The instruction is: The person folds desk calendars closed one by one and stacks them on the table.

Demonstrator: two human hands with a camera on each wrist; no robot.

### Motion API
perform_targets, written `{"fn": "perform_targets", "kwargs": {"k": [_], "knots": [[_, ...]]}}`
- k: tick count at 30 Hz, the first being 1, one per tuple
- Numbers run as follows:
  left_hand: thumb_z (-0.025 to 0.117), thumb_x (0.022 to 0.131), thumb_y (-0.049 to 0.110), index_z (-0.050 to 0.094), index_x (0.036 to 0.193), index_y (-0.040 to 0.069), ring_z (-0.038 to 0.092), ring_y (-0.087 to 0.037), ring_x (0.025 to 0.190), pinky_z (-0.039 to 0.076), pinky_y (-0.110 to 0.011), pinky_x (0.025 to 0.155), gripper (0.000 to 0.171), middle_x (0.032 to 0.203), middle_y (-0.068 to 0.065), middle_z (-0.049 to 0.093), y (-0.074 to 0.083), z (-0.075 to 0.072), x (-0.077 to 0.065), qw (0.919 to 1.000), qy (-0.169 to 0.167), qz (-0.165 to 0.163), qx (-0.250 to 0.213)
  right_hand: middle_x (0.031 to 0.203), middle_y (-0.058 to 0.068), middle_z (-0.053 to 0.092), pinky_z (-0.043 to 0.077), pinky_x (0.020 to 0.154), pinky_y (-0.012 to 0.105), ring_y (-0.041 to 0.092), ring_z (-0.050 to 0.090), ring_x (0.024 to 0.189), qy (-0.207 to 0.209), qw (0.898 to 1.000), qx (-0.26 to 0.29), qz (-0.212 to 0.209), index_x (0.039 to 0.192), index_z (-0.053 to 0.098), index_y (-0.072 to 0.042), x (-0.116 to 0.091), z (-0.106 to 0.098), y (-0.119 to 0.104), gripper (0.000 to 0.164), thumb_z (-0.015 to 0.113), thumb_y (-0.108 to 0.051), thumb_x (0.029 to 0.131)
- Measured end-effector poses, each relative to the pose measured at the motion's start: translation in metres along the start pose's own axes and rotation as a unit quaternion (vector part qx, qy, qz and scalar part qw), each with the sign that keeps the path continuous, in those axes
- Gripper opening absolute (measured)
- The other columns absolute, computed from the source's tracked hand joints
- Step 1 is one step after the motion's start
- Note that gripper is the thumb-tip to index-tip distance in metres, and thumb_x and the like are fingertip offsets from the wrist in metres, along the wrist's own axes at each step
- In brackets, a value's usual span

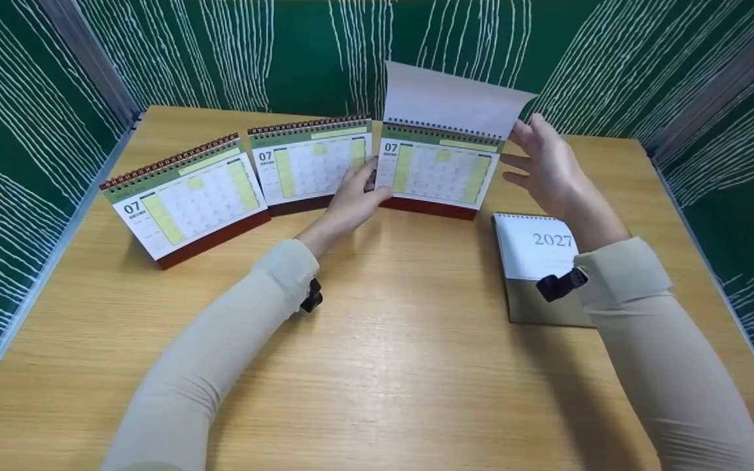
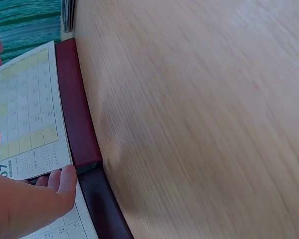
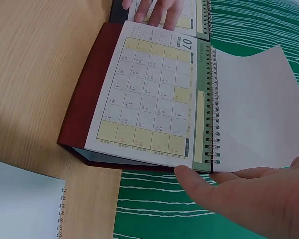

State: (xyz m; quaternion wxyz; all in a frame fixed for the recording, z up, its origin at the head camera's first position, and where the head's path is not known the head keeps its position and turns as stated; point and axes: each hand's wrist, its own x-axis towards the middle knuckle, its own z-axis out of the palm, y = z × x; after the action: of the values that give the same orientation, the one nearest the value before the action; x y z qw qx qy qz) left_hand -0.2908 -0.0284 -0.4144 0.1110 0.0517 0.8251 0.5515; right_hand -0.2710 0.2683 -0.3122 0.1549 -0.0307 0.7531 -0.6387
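Three desk calendars stand side by side, each showing a "07" page: the left calendar [image 1: 194, 203], the middle calendar [image 1: 311, 167] and the right calendar [image 1: 439, 171]. My left hand [image 1: 354, 203] grips the right calendar's left edge, thumb in front and fingers in the gap beside the middle calendar. A blank white page [image 1: 452, 98] of the right calendar is raised above its spiral rings [image 3: 213, 104]. My right hand [image 1: 547, 160] is at its right edge, fingers extended and spread. In the right wrist view the thumb touches the calendar's side near the rings; some fingers are hidden behind the raised page.
A smaller "2027" calendar [image 1: 527, 245] stands at the right, partly hidden by my right forearm. The wooden table [image 1: 383, 366] is bounded by green walls [image 1: 311, 59] with white lines. The calendars stand near the far edge.
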Motion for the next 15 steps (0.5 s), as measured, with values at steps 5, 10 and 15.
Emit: {"fn": "perform_targets", "kwargs": {"k": [5, 10, 15], "knots": [[0.055, 0.107, 0.036, 0.026, 0.170, 0.020, 0.039, -0.023, 0.145, 0.033, -0.040, 0.124, 0.071, 0.162, -0.009, 0.034, -0.001, -0.002, 0.002, 0.9999, -0.002, 0.010, -0.009, 0.180, -0.006, 0.005, 0.008, 0.132, 0.057, 0.038, 0.007, 0.164, -0.004, 1.000, 0.000, -0.016, 0.172, 0.014, -0.031, -0.005, 0.000, 0.006, 0.070, 0.011, -0.064, 0.110], [0.043, 0.111, 0.035, 0.028, 0.170, 0.016, 0.025, -0.025, 0.158, 0.018, -0.043, 0.131, 0.064, 0.172, -0.011, 0.027, -0.002, -0.004, 0.005, 0.9992, -0.011, 0.035, -0.012, 0.180, -0.005, 0.005, 0.007, 0.132, 0.059, 0.040, 0.007, 0.164, -0.005, 0.999, 0.022, -0.032, 0.170, 0.024, -0.028, -0.009, 0.001, 0.014, 0.068, 0.011, -0.060, 0.112], [0.037, 0.112, 0.035, 0.025, 0.170, 0.016, 0.015, -0.025, 0.162, 0.011, -0.043, 0.132, 0.063, 0.175, -0.012, 0.022, -0.003, -0.005, 0.004, 0.9991, -0.016, 0.034, -0.019, 0.179, 0.001, 0.012, 0.008, 0.131, 0.060, 0.040, 0.008, 0.164, -0.002, 0.998, 0.039, -0.038, 0.167, 0.030, -0.025, -0.011, 0.003, 0.020, 0.067, 0.014, -0.059, 0.112]]}}
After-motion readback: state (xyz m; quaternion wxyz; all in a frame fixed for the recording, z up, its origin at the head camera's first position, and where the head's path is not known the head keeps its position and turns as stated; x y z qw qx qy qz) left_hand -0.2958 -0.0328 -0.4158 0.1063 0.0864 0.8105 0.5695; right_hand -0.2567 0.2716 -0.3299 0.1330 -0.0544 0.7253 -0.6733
